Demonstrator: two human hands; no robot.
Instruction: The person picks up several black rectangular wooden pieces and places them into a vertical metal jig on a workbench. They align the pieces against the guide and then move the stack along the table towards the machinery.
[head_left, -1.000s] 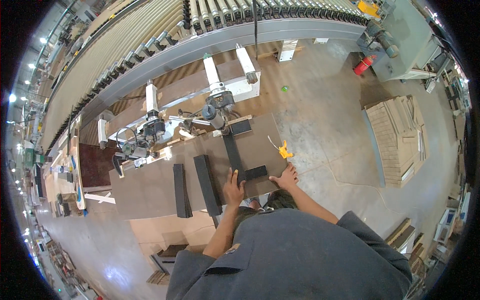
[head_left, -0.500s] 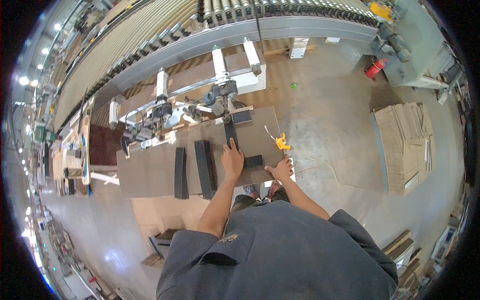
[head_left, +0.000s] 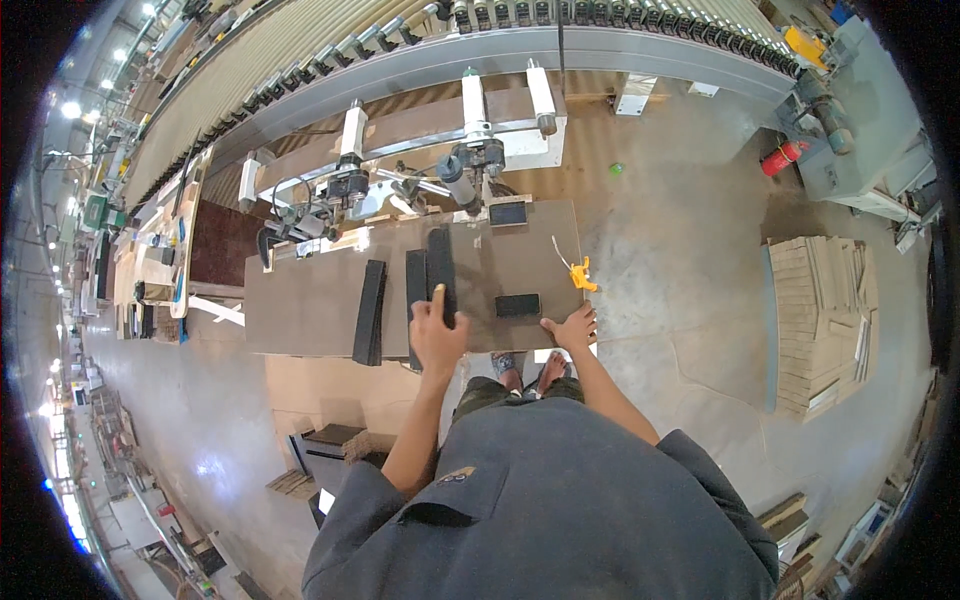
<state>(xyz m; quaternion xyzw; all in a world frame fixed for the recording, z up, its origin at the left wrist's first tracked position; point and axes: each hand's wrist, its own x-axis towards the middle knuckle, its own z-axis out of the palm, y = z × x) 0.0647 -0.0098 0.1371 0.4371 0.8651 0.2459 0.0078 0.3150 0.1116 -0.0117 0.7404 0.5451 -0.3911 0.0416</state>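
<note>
My left hand (head_left: 438,338) is over the near end of a long black strip (head_left: 440,262), its index finger stretched along the top and its thumb at the side. That strip lies beside another black strip or stack (head_left: 416,300), and its far end reaches further back. More black strips (head_left: 370,312) form a separate stack to the left. My right hand (head_left: 574,328) rests at the near right corner of the brown worktop (head_left: 300,305), fingers apart, holding nothing. Close to its thumb lies a flat dark rectangle (head_left: 518,306) that looks like a phone.
Machine heads with white cylinders (head_left: 473,105) line the worktop's far side, near a second dark rectangle (head_left: 507,214). A yellow tool (head_left: 583,275) sits at the right edge. Stacked brown boards (head_left: 820,320) and a red fire extinguisher (head_left: 783,158) stand further right; a roller conveyor (head_left: 400,60) runs behind.
My left hand has moved the black strip left, away from beneath the machine head, to beside the other strips. My right hand stays at the worktop's corner. The whole view has shifted slightly.
</note>
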